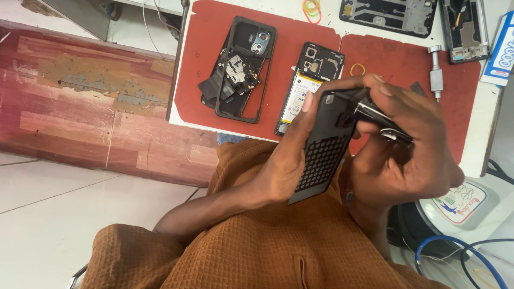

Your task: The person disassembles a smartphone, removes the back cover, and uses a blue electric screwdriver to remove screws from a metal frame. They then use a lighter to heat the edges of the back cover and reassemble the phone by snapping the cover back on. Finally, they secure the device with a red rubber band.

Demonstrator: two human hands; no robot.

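The left hand [284, 160] grips a dark phone panel [324, 152] with a dotted lower half, held tilted above the person's lap, thumb along its left edge. The right hand [407, 144] pinches a dark, metal-tipped tool [383, 120] against the panel's top edge. Behind, on the counter's red mat [203, 80], lie an opened phone frame [241, 67] and a phone with exposed battery [308, 80].

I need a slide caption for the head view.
Both hands, left hand and right hand, hold a dark phone panel above the red mat.
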